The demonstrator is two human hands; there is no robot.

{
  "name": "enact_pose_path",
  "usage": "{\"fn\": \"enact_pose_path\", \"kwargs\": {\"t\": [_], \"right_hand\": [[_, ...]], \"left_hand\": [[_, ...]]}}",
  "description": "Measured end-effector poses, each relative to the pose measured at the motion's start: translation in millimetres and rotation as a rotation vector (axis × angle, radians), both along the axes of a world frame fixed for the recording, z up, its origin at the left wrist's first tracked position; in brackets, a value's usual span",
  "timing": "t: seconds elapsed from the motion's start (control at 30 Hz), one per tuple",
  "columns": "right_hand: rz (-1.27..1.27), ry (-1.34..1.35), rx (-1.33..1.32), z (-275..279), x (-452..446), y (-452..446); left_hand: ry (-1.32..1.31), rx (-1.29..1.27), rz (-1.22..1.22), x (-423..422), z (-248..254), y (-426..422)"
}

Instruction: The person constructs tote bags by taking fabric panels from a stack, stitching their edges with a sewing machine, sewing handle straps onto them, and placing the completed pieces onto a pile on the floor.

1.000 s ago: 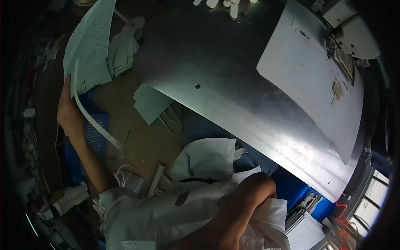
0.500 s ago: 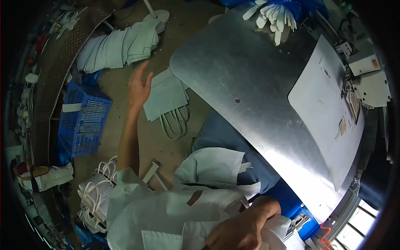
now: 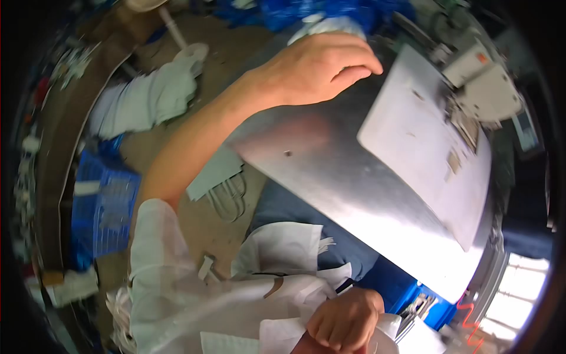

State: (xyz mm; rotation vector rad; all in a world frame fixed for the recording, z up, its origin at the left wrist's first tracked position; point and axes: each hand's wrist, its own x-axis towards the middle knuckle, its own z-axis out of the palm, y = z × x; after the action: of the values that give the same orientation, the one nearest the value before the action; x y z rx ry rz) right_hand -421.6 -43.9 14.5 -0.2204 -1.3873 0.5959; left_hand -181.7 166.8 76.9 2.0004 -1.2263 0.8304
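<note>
My left hand (image 3: 327, 68) is above the bare metal table (image 3: 306, 177), fingers loosely bent, thumb apart, and nothing shows in it. Just behind it, a bundle of white strips (image 3: 330, 26) is partly hidden. My right hand (image 3: 345, 318) is curled in a fist low against my white shirt (image 3: 171, 295); whether its fingers hold anything is hidden. White cloth (image 3: 283, 245) lies over my dark trousers (image 3: 271, 203) close by.
A sewing machine (image 3: 486, 88) stands on a white board (image 3: 424, 141) at the right. On the floor are a pale bag with handles (image 3: 215, 174), a pile of white cloth pieces (image 3: 144, 100) and a blue basket (image 3: 106, 206). A blue bin (image 3: 392, 286) is beside my lap.
My left hand has swung from above the floor at the left, rightward over the table to the white strips. My right hand stays low by my body. The view has shifted.
</note>
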Motion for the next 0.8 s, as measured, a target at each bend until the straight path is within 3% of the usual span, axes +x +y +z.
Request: {"fn": "enact_pose_path", "kwargs": {"t": [0.07,0.2,0.3,0.47,0.53,0.6,0.63,0.7,0.73,0.8], "right_hand": [[-0.195,0.447,0.043,-25.1,-9.3,-10.6],[-0.982,0.622,-0.655,-26.5,-36.3,-67.4],[-1.460,0.643,-0.783,-24.0,-70.2,-91.0],[-2.115,0.996,-0.985,-20.0,-164.9,-152.1],[-2.392,1.206,-1.323,-4.1,-206.4,-171.1],[-2.636,0.877,-2.006,3.2,-249.6,-194.1],[-2.637,0.890,-2.014,-0.6,-266.3,-202.5],[-2.780,0.280,-2.612,-11.8,-294.7,-215.2],[-2.782,0.305,-2.625,-14.9,-302.5,-219.7],[-2.462,0.475,-2.793,-19.9,-314.5,-227.9]], "left_hand": [[0.143,0.084,-0.149,23.9,-9.7,-56.7],[0.267,0.228,-0.355,39.6,-53.5,-135.9],[0.323,0.379,-0.353,24.0,-76.0,-150.3],[0.354,0.505,-0.343,43.9,-98.1,-132.2],[0.359,0.509,-0.361,40.1,-95.2,-133.7],[0.355,0.527,-0.352,35.8,-91.4,-130.5],[0.357,0.530,-0.363,35.9,-91.8,-129.0],[0.351,0.547,-0.360,38.2,-94.1,-127.8],[0.345,0.557,-0.362,39.4,-94.5,-126.8],[0.333,0.540,-0.372,41.0,-97.5,-120.7]]}}
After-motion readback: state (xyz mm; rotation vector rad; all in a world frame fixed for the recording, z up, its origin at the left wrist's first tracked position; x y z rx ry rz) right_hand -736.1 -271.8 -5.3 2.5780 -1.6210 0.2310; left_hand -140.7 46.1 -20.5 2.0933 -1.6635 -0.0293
